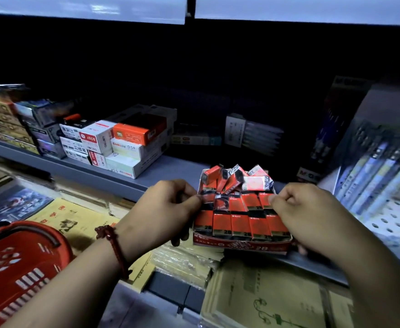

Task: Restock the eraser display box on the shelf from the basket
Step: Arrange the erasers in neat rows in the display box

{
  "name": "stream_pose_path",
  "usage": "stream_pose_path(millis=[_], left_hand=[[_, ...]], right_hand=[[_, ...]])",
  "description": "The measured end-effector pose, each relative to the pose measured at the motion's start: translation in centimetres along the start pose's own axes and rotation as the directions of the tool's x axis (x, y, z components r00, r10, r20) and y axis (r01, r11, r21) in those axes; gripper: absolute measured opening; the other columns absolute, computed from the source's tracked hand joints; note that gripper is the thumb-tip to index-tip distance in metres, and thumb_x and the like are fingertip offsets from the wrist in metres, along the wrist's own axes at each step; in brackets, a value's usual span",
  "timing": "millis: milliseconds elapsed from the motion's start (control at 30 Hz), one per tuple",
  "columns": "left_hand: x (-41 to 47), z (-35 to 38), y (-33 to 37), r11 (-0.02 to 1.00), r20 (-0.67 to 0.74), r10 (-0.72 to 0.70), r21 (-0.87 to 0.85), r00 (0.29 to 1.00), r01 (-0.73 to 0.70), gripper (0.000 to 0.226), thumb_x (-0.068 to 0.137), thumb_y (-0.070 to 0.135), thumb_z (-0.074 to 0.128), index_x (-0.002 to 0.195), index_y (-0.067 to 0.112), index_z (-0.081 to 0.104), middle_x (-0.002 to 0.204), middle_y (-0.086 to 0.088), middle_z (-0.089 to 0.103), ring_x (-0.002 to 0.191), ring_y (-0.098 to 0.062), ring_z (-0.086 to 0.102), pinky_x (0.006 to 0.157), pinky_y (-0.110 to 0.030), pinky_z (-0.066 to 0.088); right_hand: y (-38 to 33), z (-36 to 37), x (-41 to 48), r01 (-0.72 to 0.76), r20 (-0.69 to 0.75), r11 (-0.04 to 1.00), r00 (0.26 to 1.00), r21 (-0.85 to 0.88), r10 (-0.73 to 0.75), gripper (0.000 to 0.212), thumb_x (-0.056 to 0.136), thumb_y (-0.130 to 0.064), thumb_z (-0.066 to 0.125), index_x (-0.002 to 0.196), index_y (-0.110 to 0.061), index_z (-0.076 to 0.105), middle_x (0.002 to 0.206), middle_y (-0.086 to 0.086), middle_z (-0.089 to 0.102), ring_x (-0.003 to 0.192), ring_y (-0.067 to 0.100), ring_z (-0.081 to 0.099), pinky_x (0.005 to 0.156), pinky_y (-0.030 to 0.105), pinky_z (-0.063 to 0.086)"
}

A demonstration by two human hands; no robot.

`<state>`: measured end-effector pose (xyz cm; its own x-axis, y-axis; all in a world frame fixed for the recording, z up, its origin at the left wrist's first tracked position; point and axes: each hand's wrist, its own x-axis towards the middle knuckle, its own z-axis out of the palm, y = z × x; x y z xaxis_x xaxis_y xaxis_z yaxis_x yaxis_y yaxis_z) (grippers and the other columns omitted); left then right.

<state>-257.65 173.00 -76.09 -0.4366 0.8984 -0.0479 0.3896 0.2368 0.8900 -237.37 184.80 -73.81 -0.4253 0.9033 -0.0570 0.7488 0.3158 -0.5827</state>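
Grey metal shelf (165,166), dimly lit, stocked with stationery.

A stepped stack of white and orange cartons (123,147) stands left of centre, with darker boxes (2,119) crowded at the far left. A hanging pack (248,136) leans at the back, and pen packs (372,176) fill the right end. The red eraser display box (241,247) is at the front edge, its front out past the lip.

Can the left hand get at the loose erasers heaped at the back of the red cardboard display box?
Probably yes. The left hand is at the left edge of the red cardboard display box, and the heap of loose red-wrapped erasers lies uncovered just beyond its fingers, with nothing between.
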Motion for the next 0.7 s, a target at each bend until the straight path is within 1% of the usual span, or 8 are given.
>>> stream_pose_path(millis=[67,133,233,300,367,500,600,700], left_hand=[[0.1,0.0,0.3,0.997,-0.003,-0.019,-0.068,1.0,0.018,0.019,0.098,0.021,0.065,0.103,0.004,0.061,0.07,-0.018,0.065,0.042,-0.018,0.055,0.038,-0.025,0.044],[0.1,-0.1,0.5,0.991,-0.004,-0.037,-0.129,0.999,0.036,0.023,0.094,0.022,0.07,0.108,0.01,0.057,0.08,-0.021,0.065,0.046,-0.019,0.059,0.038,-0.025,0.045],[0.3,-0.3,0.5,0.994,0.004,0.012,-0.105,1.0,-0.012,0.017,0.09,0.022,0.074,0.103,0.019,0.062,0.084,-0.018,0.064,0.062,-0.03,0.067,0.045,-0.03,0.052],[0.5,-0.2,0.5,0.998,0.017,0.046,-0.04,0.999,-0.046,0.003,0.09,0.022,0.074,0.091,0.021,0.071,0.082,-0.009,0.067,0.064,-0.023,0.07,0.048,-0.031,0.056],[0.6,-0.1,0.8,0.999,0.019,0.033,-0.01,0.999,-0.032,0.008,0.086,0.027,0.079,0.087,0.02,0.075,0.083,-0.005,0.071,0.062,-0.019,0.073,0.049,-0.03,0.057],[0.9,0.1,1.8,0.995,-0.013,0.006,0.101,1.0,-0.004,0.025,0.076,0.034,0.087,0.09,0.018,0.074,0.083,-0.008,0.075,0.058,-0.017,0.073,0.046,-0.026,0.056],[1.3,0.1,1.8,0.983,-0.075,0.057,0.181,0.996,-0.042,0.023,0.076,0.034,0.087,0.082,0.016,0.075,0.07,-0.004,0.075,0.053,-0.013,0.071,0.047,-0.023,0.056],[1.4,-0.3,1.3,0.958,-0.053,0.151,0.256,0.987,-0.133,0.024,0.081,0.038,0.082,0.079,0.016,0.076,0.065,-0.003,0.074,0.051,-0.012,0.071,0.049,-0.028,0.059]], right_hand=[[-0.2,-0.2,0.1,0.01,-0.075,0.999,0.997,-0.033,-0.013,0.032,0.099,-0.039,0.057,0.083,-0.011,0.059,0.072,0.01,0.068,0.049,0.025,0.064,0.055,0.034,0.052],[-0.5,-0.2,0.1,0.086,-0.182,0.993,0.978,-0.078,-0.099,0.026,0.096,-0.038,0.062,0.08,-0.017,0.058,0.071,0.006,0.065,0.06,0.023,0.063,0.061,0.037,0.053],[-1.7,0.1,-0.4,0.358,-0.24,0.932,0.901,-0.061,-0.362,0.013,0.092,-0.029,0.068,0.082,-0.026,0.06,0.067,-0.007,0.059,0.057,0.008,0.056,0.055,0.034,0.048],[-2.5,0.6,-0.2,0.468,-0.156,0.883,0.872,-0.014,-0.465,0.011,0.09,-0.021,0.071,0.084,-0.03,0.069,0.075,-0.015,0.06,0.068,0.003,0.056,0.057,0.022,0.039],[-3.0,1.2,0.4,0.489,-0.055,0.872,0.87,-0.01,-0.489,0.017,0.089,-0.018,0.072,0.089,-0.034,0.074,0.084,-0.021,0.063,0.079,-0.001,0.057,0.065,0.019,0.04],[-3.4,2.1,1.7,0.462,0.066,0.885,0.886,-0.058,-0.459,0.02,0.09,-0.024,0.073,0.099,-0.041,0.076,0.095,-0.019,0.069,0.088,0.0,0.062,0.079,0.032,0.055],[-3.5,2.4,2.5,0.46,0.11,0.885,0.886,-0.075,-0.451,0.02,0.087,-0.026,0.078,0.098,-0.043,0.075,0.089,-0.019,0.071,0.082,0.0,0.064,0.075,0.034,0.056],[-3.6,2.2,2.7,0.458,0.169,0.885,0.882,-0.082,-0.441,0.019,0.089,-0.028,0.077,0.101,-0.043,0.074,0.09,-0.019,0.069,0.081,-0.001,0.061,0.071,0.026,0.05]])
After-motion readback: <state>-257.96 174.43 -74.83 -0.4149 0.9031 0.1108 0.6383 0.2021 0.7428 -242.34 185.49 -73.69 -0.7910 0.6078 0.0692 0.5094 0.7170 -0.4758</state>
